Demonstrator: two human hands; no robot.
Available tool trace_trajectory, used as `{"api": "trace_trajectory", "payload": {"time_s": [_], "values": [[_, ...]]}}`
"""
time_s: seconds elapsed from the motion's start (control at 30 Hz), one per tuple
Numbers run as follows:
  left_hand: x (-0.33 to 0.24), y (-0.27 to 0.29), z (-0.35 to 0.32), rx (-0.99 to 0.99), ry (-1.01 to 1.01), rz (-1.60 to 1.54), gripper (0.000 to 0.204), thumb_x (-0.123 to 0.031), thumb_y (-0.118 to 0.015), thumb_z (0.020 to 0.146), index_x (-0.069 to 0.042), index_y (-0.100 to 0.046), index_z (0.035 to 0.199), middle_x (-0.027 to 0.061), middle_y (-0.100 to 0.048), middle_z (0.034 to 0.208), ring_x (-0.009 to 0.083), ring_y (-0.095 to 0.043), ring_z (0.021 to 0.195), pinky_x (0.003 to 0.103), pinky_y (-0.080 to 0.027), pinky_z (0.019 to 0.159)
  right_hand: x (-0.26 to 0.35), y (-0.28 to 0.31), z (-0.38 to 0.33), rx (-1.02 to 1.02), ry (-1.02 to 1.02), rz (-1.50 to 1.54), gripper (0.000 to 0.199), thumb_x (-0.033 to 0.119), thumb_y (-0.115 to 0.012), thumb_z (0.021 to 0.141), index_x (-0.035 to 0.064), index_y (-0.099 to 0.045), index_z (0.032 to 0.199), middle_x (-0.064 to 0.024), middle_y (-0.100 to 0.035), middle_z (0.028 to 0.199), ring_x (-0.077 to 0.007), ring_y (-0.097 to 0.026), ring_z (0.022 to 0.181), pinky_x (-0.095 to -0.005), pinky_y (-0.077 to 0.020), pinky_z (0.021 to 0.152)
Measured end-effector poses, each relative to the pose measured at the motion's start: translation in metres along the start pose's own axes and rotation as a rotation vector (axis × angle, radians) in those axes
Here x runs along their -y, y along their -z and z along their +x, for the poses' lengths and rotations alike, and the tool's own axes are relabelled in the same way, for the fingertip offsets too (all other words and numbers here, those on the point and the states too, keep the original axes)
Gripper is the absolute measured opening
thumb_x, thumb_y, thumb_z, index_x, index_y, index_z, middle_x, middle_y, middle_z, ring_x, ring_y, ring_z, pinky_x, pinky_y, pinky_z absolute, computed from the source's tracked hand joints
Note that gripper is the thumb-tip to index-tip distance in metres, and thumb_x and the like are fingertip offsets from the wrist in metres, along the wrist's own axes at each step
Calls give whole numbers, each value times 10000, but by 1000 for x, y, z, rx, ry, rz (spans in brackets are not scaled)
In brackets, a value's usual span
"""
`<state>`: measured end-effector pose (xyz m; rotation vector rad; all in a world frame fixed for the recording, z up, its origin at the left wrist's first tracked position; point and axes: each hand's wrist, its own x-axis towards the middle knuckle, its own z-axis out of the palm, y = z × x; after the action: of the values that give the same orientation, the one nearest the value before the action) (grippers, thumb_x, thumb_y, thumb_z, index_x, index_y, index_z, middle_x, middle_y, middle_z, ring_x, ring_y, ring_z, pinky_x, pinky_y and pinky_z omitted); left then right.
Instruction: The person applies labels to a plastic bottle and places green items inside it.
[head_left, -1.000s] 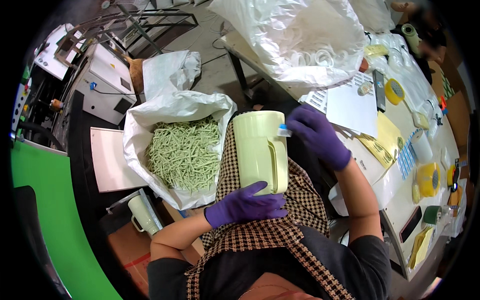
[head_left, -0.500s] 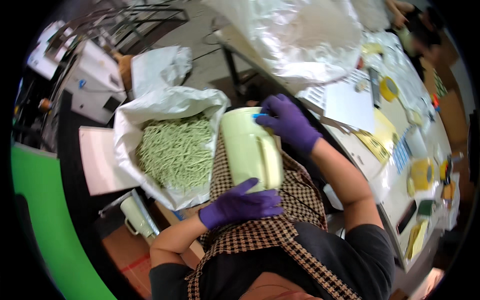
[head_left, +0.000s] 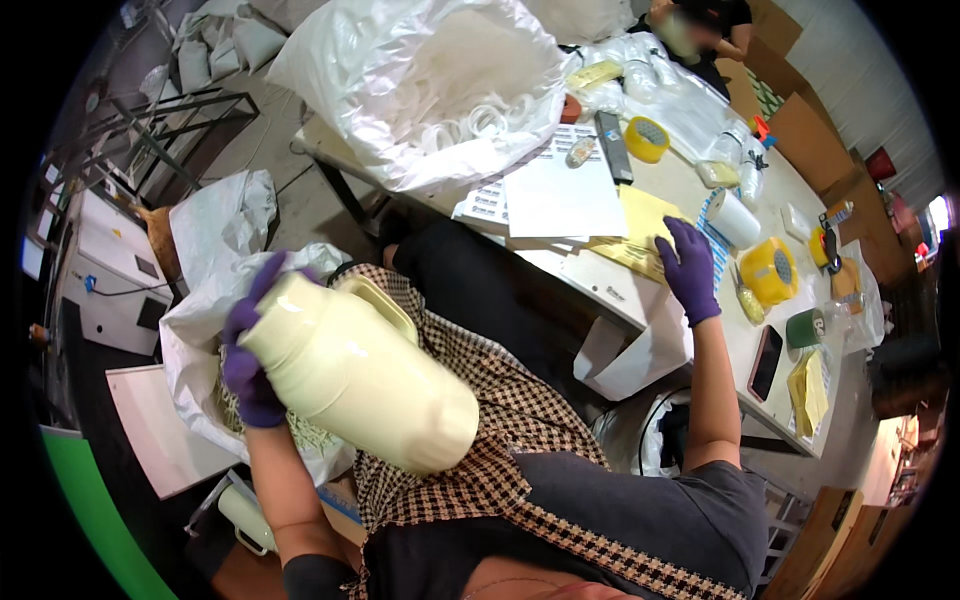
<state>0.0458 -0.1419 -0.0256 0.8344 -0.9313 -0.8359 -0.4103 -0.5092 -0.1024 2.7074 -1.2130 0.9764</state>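
Observation:
My left hand (head_left: 248, 360), in a purple glove, grips a glossy pale yellow handled tumbler (head_left: 375, 385) by its narrower end. The tumbler lies tilted over my checked apron (head_left: 500, 400), its wide base toward the lower right and its handle on the upper side. Some of the left fingers are hidden behind it. Over the worktable on the right, my gloved right hand (head_left: 690, 268) is open with fingers spread, holding nothing. Yellow sheets (head_left: 640, 228) lie just beside its fingertips; I cannot tell whether they touch.
A white sack (head_left: 190, 325) of pale green strips sits at my left, partly behind the left arm. Below it stands another handled tumbler (head_left: 243, 515). On the worktable (head_left: 590, 280) are a large bag of white rings (head_left: 400, 150), tape rolls (head_left: 768, 272) and a phone (head_left: 765, 360). Another person (head_left: 735, 30) is beyond.
The tumbler has swung left and tipped over, now in my left hand alone. My right hand has let go and moved right, over the table. The view has turned rightward.

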Motion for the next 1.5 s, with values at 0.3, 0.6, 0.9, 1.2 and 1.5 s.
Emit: {"api": "trace_trajectory", "payload": {"time_s": [0.3,0.6,0.9,1.2,1.5], "values": [[118,10,37,-34,280,211,671,-489,-610,966,35,-569,1383,186,-606,1419,244,-629,1222,378,-484,1066,19,-43,10,11,-115,313,359,183,-750,888,18,-699,1202,-199,-681,1277,-383,-621,1220,-445,-473,1058],[117,52,11,-141,256,-220,669,-464,-525,1002,67,-546,1407,183,-625,1378,264,-609,1260,416,-459,1106,-54,0,-8,245,-266,292,499,153,-821,785,12,-682,1244,-184,-674,1275,-338,-650,1160,-405,-514,1015],[80,34,76,132,-50,1190,433,-48,-616,894,-30,-607,1327,144,-596,1387,301,-525,1344,413,-377,1161,-54,-45,19,263,9,141,594,348,-785,822,67,-667,1332,-180,-644,1373,-390,-548,1298,-461,-403,1133],[97,-182,141,849,-528,1321,559,-162,-676,869,-99,-563,1413,99,-640,1343,294,-569,1306,561,-275,1213,-53,4,6,75,-28,235,533,229,-846,731,55,-714,1217,-169,-701,1216,-373,-649,1125,-459,-501,1009],[247,-277,216,1033,-466,1436,658,-265,-626,929,-86,-436,1533,152,-608,1400,283,-504,1408,561,-192,1228,-50,-34,-9,57,-437,383,363,168,-833,782,12,-762,1102,-148,-703,1039,-260,-689,927,-344,-553,867]]}}
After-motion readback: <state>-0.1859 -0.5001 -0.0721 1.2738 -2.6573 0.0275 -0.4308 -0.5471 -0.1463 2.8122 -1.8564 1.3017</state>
